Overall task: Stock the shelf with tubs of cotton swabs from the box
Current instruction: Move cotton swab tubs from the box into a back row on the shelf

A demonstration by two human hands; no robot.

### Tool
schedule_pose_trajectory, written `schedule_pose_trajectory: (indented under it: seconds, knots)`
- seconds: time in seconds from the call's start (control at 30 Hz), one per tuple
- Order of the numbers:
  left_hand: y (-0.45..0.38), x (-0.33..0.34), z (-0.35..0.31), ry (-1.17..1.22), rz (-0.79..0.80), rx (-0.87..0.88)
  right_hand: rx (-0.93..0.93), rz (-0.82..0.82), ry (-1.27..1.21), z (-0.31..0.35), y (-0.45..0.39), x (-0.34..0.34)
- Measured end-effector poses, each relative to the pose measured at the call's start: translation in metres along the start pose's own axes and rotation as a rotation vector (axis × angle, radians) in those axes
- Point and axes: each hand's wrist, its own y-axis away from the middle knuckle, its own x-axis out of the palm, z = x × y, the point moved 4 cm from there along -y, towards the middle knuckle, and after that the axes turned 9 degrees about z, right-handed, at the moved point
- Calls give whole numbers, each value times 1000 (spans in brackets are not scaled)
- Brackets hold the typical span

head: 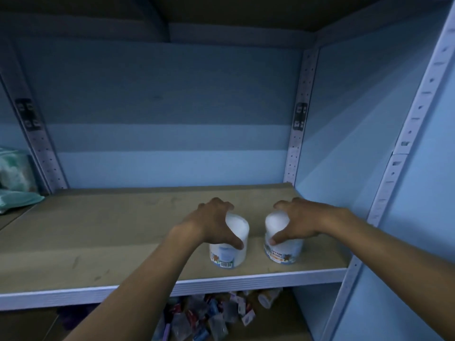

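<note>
Two white tubs of cotton swabs stand upright on the brown shelf board [98, 232], near its front right part. My left hand [211, 222] grips the left tub [230, 252] from above, thumb on its front. My right hand [295, 220] grips the right tub [283, 252], labelled "cotton buds", the same way. The tubs stand a short gap apart. The box is out of view.
Perforated metal uprights [299, 134] frame the bay, with a blue wall behind and a side panel on the right. Teal packets [17, 195] lie at the far left of the shelf. Small wrapped items [211, 316] fill the shelf below.
</note>
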Motion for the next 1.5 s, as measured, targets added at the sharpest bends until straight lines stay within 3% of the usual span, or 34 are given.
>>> schedule_pose_trajectory:
  seconds: [0.23,0.6,1.17,1.5]
  knots:
    - [-2,3,-6,-27,-76,-76,-118,43,80,4,2,4]
    - [-51,1,-22,15,-127,-6,-19,-124,43,-9,-25,-5]
    - [-163,-5,-28,214,-217,50,57,-196,-38,-56,-120,-42]
    - [-226,-17,-29,168,-243,34,124,-215,-67,-73,-167,-67]
